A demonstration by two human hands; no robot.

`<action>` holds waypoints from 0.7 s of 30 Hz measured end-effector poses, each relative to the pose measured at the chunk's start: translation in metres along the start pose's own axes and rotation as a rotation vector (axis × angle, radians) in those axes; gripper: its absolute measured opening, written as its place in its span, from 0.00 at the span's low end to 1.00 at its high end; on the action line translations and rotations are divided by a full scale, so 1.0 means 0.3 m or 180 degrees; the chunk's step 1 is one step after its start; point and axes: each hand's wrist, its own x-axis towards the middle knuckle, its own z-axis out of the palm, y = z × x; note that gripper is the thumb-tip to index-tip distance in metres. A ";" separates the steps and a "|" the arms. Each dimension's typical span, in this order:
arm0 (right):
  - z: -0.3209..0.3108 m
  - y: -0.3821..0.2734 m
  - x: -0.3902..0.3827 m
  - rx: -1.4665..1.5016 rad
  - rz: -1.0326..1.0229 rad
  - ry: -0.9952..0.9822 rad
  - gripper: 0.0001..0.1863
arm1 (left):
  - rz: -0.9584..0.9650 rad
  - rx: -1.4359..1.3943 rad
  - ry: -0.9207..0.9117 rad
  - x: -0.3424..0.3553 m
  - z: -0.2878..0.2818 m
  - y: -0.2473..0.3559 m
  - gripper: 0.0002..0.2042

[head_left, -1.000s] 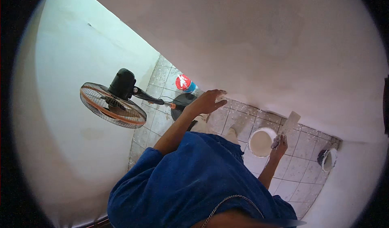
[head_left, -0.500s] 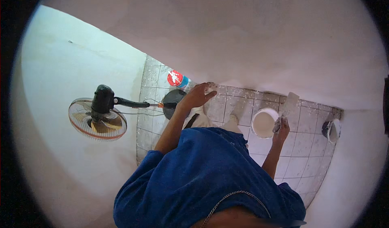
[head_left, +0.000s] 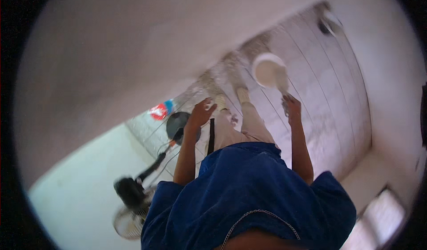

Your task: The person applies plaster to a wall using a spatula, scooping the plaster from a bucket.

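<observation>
My right hand (head_left: pixel 292 107) is closed around the handle of a putty knife (head_left: pixel 281 80), whose wide blade points away from me. The blade overlaps the right side of a white bucket (head_left: pixel 255 74) in view; whether they touch I cannot tell. Inside the bucket is a pale, creamy filler (head_left: pixel 268 73). My left hand (head_left: pixel 201 113) hangs in the air left of my legs, thumb and fingers apart and slightly bent, with nothing in it. Both hands are somewhat smeared by motion.
A standing fan (head_left: pixel 131 194) with a round black base (head_left: pixel 173 126) is at my left. Near the base stands a red-and-blue container (head_left: pixel 159 111). A plastered wall (head_left: pixel 133 50) rises ahead. A dark-and-white bucket (head_left: pixel 330 24) sits at the far right of the splattered tiled floor (head_left: pixel 320 103).
My view has swung to the right, so wall, floor and fan appear tilted. The putty knife's blade now overlaps the bucket instead of standing to its right. My left hand is lower in view.
</observation>
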 end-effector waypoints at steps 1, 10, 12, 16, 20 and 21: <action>-0.052 0.051 0.020 -0.0114 0.0102 -0.0027 0.14 | -0.0027 0.0016 -0.0159 0.032 0.039 -0.005 0.20; -0.162 0.416 0.501 -0.2893 -0.0177 -0.0060 0.14 | -0.0140 -0.0218 -0.1436 0.420 0.509 -0.360 0.17; -0.118 0.507 0.700 -0.3340 -0.0292 -0.0003 0.13 | 0.0037 0.0134 -0.1317 0.554 0.663 -0.504 0.22; 0.040 0.748 1.002 -0.4138 -0.0178 -0.0150 0.10 | 0.0202 0.1031 -0.1141 0.782 0.922 -0.683 0.26; -0.013 1.024 1.320 -0.5295 -0.1312 -0.0178 0.09 | -0.1004 -0.1187 -0.0468 1.039 1.274 -0.643 0.21; 0.108 0.992 1.292 -0.4814 -0.1059 -0.0577 0.09 | -0.1246 -0.1287 -0.0290 1.042 1.258 -0.681 0.23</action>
